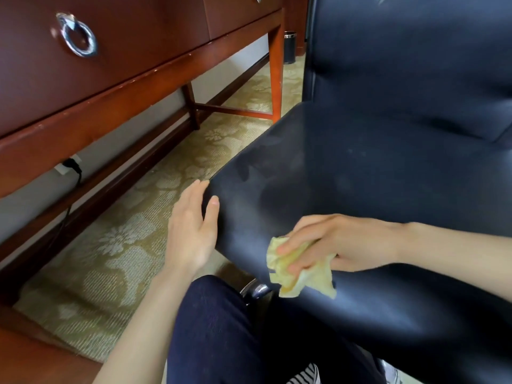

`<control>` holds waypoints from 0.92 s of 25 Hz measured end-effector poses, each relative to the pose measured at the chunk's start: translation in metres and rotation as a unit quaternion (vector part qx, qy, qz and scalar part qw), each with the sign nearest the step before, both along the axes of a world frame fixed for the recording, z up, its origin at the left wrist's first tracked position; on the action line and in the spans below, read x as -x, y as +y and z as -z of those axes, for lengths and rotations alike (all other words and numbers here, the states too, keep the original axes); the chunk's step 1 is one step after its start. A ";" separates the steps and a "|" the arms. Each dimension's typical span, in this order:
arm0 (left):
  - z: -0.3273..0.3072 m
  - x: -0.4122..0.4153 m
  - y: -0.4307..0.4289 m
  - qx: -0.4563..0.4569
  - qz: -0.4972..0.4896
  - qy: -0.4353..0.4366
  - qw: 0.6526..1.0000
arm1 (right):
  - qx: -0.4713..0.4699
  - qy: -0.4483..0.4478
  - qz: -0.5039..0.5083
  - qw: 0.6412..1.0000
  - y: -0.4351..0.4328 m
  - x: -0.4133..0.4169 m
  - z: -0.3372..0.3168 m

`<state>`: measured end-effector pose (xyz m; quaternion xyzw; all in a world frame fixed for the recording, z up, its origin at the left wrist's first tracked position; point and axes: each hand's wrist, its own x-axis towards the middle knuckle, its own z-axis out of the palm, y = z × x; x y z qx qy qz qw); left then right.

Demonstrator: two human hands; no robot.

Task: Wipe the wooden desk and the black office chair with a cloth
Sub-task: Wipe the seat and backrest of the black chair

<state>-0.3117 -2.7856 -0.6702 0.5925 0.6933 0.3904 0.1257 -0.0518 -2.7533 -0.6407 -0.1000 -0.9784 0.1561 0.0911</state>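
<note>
The black office chair (pixel 374 173) fills the right half of the view, its seat facing me and its backrest rising at the top right. My right hand (pixel 332 239) presses a crumpled yellow cloth (pixel 299 275) onto the seat's front edge. My left hand (pixel 191 228) grips the seat's left front corner, thumb on top and fingers wrapped round the side. The wooden desk (pixel 110 87) runs along the left, seen from low down, with a drawer front and a silver ring pull (pixel 79 36).
Patterned beige carpet (pixel 124 239) lies between desk and chair. A black cable (pixel 73 173) plugs into a wall socket under the desk. A small dark bin (pixel 289 47) stands by the far desk leg. My knee in dark trousers (pixel 221 328) is below the seat, beside the chrome chair base (pixel 256 289).
</note>
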 end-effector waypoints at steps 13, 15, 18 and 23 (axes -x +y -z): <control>0.040 -0.004 0.003 0.051 0.010 -0.063 0.997 | 0.000 0.051 0.366 0.929 0.151 0.041 -0.002; 0.044 -0.003 -0.002 0.038 0.024 -0.079 0.996 | -0.018 0.022 0.450 0.892 0.168 0.062 0.001; 0.045 0.001 -0.002 0.049 0.044 -0.086 0.994 | -0.049 0.023 0.491 0.869 0.172 0.092 0.006; 0.044 0.003 -0.002 0.054 0.041 -0.093 0.993 | 0.029 0.100 0.283 0.953 0.123 0.086 0.005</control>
